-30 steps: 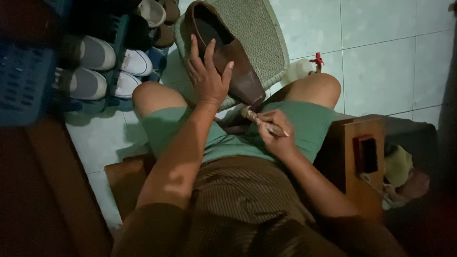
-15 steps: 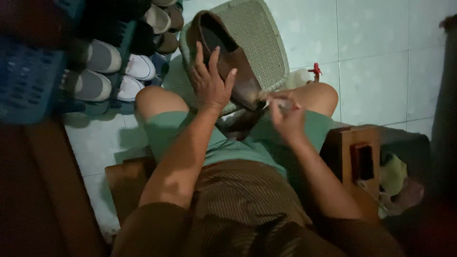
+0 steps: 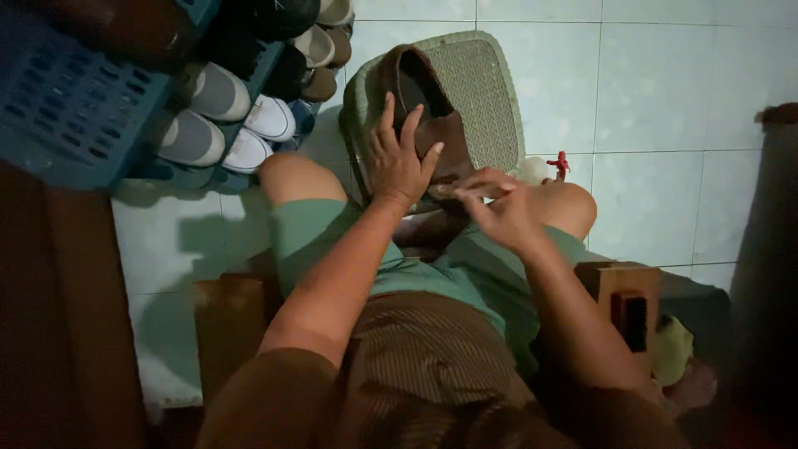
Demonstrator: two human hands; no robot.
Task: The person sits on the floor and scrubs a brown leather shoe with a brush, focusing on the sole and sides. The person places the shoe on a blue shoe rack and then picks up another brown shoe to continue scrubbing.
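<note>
Since a second ago your right hand [image 3: 499, 212] has come up off your lap, where it held the small brush low over the green shorts, and now sits at the toe end of the brown shoe [image 3: 428, 125]. Your view has also drifted, so the shoe and the woven mat [image 3: 486, 91] behind it lie further right in the picture than they did.

Your left hand [image 3: 399, 158] is spread flat over the side of the shoe, fingers splayed and pointing away from you, thumb out toward the toe. It steadies the shoe more than it clamps it. The shoe lies above your knees with its long axis running away from you and a little to your left: the open heel end is far, the toe is near, just past your right fingertips.

Your right hand is loosely curled, fingers stretched toward the left, pinching something thin. It is blurred, and you cannot tell from this view whether that is the brush or how firmly it is held.

So the toe lies directly ahead of your right hand, touching or nearly so. A blue shoe rack [image 3: 83, 116] with pale shoes stands to your left; a wooden box [image 3: 628, 291] with a dark brush on it is at your right.
</note>
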